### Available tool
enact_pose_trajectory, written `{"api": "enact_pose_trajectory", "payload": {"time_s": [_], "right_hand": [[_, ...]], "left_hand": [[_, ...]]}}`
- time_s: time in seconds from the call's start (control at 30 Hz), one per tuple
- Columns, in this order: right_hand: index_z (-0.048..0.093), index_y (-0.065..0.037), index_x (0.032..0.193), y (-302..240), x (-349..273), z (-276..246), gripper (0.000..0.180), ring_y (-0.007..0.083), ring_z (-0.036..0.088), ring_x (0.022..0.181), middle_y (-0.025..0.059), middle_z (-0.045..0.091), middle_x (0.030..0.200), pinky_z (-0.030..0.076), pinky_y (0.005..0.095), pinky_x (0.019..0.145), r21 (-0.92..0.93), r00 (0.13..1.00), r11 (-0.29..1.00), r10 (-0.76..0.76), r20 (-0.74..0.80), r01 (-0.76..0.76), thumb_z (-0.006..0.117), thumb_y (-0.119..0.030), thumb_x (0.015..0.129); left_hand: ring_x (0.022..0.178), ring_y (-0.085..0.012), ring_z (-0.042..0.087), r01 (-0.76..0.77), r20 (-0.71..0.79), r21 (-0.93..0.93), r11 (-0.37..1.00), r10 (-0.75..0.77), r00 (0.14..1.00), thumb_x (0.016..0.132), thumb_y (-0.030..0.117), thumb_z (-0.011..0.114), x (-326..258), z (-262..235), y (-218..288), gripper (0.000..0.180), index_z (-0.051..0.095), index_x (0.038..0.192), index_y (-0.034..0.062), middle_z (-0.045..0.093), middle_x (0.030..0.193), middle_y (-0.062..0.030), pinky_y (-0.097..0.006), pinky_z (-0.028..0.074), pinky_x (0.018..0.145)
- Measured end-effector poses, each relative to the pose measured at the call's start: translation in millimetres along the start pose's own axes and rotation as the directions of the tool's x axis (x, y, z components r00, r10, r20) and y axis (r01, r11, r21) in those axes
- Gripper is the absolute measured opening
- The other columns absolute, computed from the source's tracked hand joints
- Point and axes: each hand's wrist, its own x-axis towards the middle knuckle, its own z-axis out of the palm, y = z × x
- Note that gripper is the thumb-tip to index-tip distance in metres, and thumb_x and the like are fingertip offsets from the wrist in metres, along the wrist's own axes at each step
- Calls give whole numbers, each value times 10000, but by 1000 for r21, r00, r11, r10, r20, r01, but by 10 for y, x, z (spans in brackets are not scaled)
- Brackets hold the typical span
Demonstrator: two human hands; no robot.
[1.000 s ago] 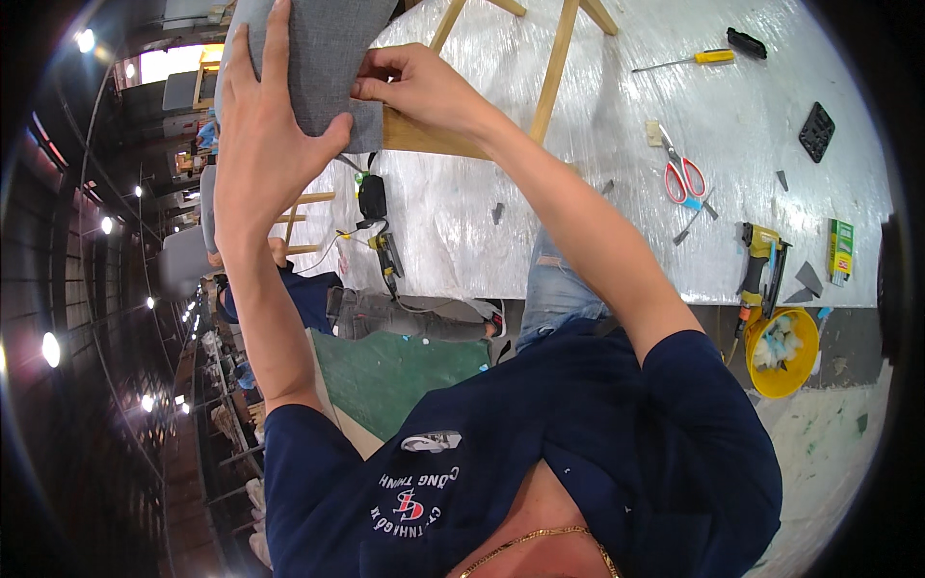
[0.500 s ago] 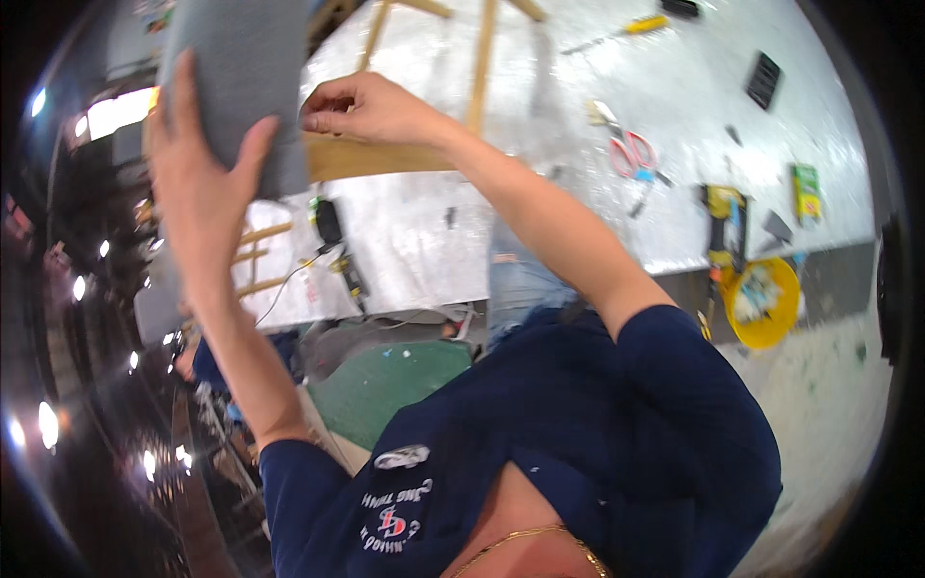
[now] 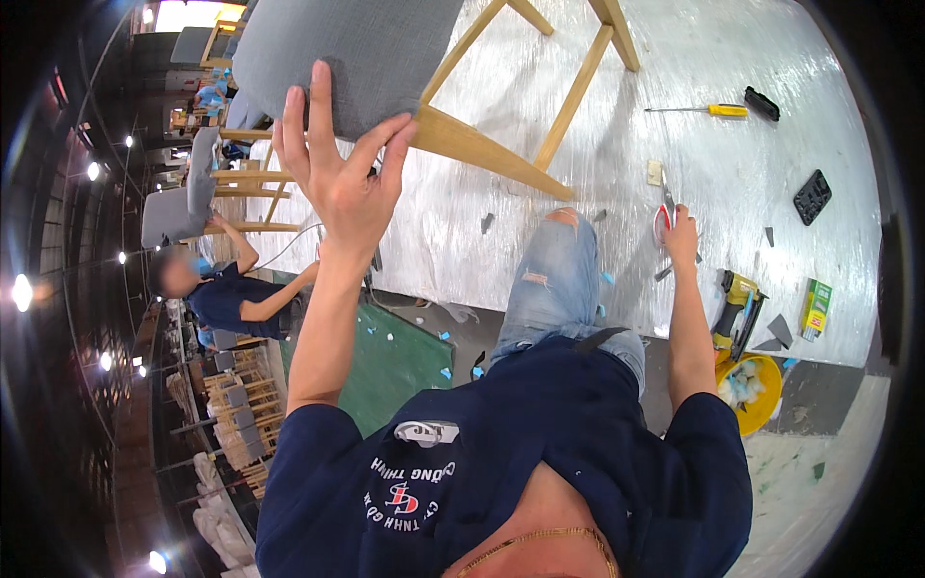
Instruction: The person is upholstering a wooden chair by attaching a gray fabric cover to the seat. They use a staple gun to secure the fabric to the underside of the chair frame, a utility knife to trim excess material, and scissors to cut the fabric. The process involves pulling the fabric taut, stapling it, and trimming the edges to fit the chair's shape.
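A chair with a grey fabric-covered part (image 3: 352,58) and pale wooden legs lies tipped at the upper left. My left hand (image 3: 347,188) rests against it, two fingers stretched over the fabric. Its thumb and forefinger are pinched together at the fabric's corner, beside a wooden leg (image 3: 487,149); whatever lies between them is too small to make out. Farther right, my right hand (image 3: 682,236) is closed round the red handles of a pair of scissors (image 3: 667,207) on the plastic-covered table. The scissor blades point away from me.
Right of the scissors lie a yellow-handled screwdriver (image 3: 725,111), a black tray-like piece (image 3: 812,197), a yellow-black staple gun (image 3: 734,308) and a green-yellow box (image 3: 816,308). A yellow bucket (image 3: 768,400) hangs by the near edge. A co-worker (image 3: 241,294) handles another grey chair at left.
My right hand has left the chair's edge and moved right, onto the scissors. My left hand has shifted to the fabric's corner and pinched there. The view has swung, showing more of the chair.
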Motion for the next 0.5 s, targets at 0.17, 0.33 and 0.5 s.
{"api": "enact_pose_trajectory", "payload": {"time_s": [0.17,0.33,0.5], "right_hand": [[426,-59,1434,-287,-106,-333,649,204,677,783,136,692,964,536,330,715,861,981,503,-115,158,-80,702,-160,854],[460,-66,1438,-1722,-645,-1080,667,134,589,723,25,579,879,493,263,649,824,840,557,-397,369,-98,758,-197,856],[485,-29,1421,-2677,-708,-1161,800,226,599,961,99,603,1072,495,365,823,831,549,430,-815,188,354,723,-528,843]], "left_hand": [[1455,-335,252,48,40,-1,999,-48,998,730,274,856,7,-64,78,130,796,824,207,397,1561,-130,-464,221,1166],[1463,-349,228,35,50,-67,997,-32,998,762,233,838,-25,-120,71,89,787,823,192,368,1574,-152,-480,201,1177],[1465,-356,217,64,100,-102,993,-54,994,785,206,815,89,-177,199,58,777,807,168,355,1581,-152,-502,198,1180]]}}
